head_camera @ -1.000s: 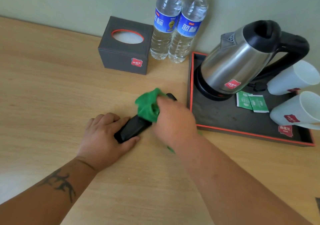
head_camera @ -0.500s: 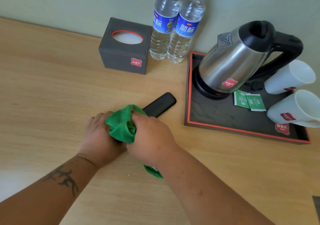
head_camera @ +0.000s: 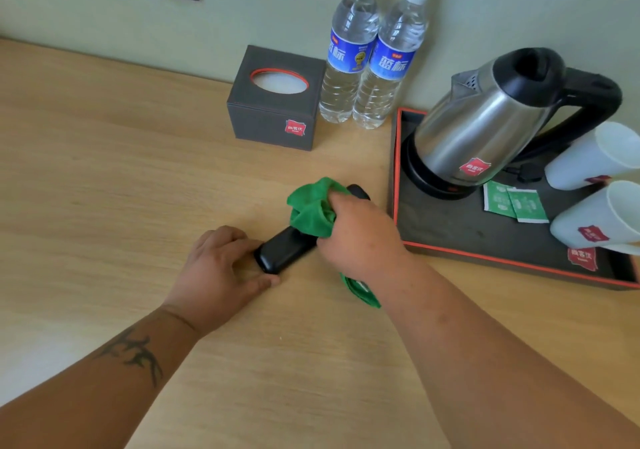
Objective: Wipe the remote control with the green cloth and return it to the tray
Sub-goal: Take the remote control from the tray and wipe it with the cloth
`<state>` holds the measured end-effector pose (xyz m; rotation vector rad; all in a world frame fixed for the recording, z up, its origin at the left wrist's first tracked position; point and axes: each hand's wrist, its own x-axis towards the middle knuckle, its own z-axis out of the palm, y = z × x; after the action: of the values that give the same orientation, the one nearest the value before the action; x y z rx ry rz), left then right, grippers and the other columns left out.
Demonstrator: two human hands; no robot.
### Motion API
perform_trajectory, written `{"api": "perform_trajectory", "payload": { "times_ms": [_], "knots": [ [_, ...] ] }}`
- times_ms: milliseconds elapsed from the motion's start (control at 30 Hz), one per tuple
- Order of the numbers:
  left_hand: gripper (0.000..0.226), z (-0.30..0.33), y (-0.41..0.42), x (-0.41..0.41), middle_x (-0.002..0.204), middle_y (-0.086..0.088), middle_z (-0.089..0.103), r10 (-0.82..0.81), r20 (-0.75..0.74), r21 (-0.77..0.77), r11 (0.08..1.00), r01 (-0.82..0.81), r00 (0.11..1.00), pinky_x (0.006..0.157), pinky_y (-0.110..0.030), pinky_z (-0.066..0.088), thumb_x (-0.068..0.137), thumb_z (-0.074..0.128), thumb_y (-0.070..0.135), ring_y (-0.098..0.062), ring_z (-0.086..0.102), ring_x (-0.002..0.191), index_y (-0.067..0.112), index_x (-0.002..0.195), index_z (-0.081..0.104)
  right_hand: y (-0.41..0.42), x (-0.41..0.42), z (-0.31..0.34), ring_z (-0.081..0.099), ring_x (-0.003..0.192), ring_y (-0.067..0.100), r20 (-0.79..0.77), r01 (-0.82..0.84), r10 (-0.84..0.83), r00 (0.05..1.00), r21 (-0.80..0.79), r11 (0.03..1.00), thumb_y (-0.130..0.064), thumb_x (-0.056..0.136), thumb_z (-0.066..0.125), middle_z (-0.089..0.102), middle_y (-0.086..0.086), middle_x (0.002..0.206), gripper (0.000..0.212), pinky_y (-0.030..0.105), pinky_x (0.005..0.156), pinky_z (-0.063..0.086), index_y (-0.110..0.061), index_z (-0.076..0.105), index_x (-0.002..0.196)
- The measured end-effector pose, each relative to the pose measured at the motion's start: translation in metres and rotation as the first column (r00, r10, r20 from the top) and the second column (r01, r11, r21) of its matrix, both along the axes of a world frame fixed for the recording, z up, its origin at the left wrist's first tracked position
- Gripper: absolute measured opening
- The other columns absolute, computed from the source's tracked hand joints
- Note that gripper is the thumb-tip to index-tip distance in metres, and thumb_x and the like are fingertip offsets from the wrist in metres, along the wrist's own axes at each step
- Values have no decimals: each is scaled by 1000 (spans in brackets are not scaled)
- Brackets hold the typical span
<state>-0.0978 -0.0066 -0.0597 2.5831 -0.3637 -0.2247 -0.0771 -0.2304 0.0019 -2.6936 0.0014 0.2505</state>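
A black remote control (head_camera: pixel 284 253) lies slantwise on the wooden table, just left of the tray. My left hand (head_camera: pixel 221 275) pins its near end with thumb and fingers on either side. My right hand (head_camera: pixel 356 237) is closed on a bunched green cloth (head_camera: pixel 311 211) that presses on the remote's far half; a corner of the cloth hangs below my wrist. Only the remote's far tip shows past the cloth. The dark tray with an orange rim (head_camera: pixel 485 258) sits to the right.
On the tray stand a steel kettle (head_camera: pixel 485 130), two white cups (head_camera: pixel 595 185) on their sides and two green sachets (head_camera: pixel 516 202). A dark tissue box (head_camera: pixel 277 102) and two water bottles (head_camera: pixel 367 60) line the wall. Bare wood spreads to the left.
My right hand has slid the green cloth from the remote's near end, by my left hand, back up to its far half. The left hand keeps its hold.
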Motion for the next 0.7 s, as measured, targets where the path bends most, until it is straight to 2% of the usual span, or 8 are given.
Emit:
{"api": "perform_trajectory", "payload": {
  "times_ms": [100,167,267,367,500,600,667,700],
  "knots": [
    [75,-3,1,2,105,-1,62,23,16,-28,999,-22,1000,94,-30,40,62,62,74,-21,54,102,17,109,75,19,-16,-1,60,91,26,12,-111,111,994,48,993,-24,79,69,67,-4,101,29,33,70,45,-24,58,106],
    [63,-3,-1,2,101,-6,64,24,24,-32,999,-23,999,89,-33,43,66,62,66,-27,57,97,15,100,75,34,-27,-1,59,89,23,-5,-165,167,986,108,980,-29,79,71,66,-7,99,29,36,73,50,-25,59,105],
    [55,0,-3,1,101,-13,66,-19,33,22,1000,18,999,91,-42,45,72,49,51,-37,60,97,12,104,71,48,-39,1,61,85,18,-142,-93,146,979,325,941,-24,80,67,67,-9,92,24,37,72,55,-29,62,103],
    [49,8,-6,3,108,-2,63,-33,-7,23,999,33,999,97,-42,44,72,53,57,-24,54,104,27,109,66,35,-46,4,69,83,15,-354,215,25,935,620,754,-19,81,72,73,-6,90,26,36,73,59,-34,67,102],
    [83,16,-31,16,136,11,54,-121,-51,40,992,123,991,109,-40,37,64,62,70,-17,47,123,37,139,46,3,-65,8,73,83,18,-381,411,-183,906,695,590,-12,81,77,77,0,90,23,41,78,61,-25,72,99],
    [84,19,-52,28,137,4,58,-173,-33,94,980,176,984,105,-38,41,74,68,58,-23,50,120,28,147,41,-22,-77,11,74,84,19,-371,498,-338,865,721,482,-11,79,79,78,0,90,23,47,79,62,-24,73,98],
    [75,23,-56,32,133,4,60,-97,-68,47,994,100,993,98,-29,43,81,70,45,-20,52,116,27,148,42,-39,-82,14,75,87,22,-352,521,-451,821,783,338,-18,77,81,79,2,92,23,46,78,61,-23,75,99],
    [72,28,-56,32,131,6,58,-31,-136,-7,1000,30,990,94,-25,43,82,70,42,-16,53,114,31,148,42,-46,-82,16,75,90,24,-357,519,-498,790,823,232,-24,76,80,79,4,95,24,46,80,60,-23,77,100]
  ]
}}
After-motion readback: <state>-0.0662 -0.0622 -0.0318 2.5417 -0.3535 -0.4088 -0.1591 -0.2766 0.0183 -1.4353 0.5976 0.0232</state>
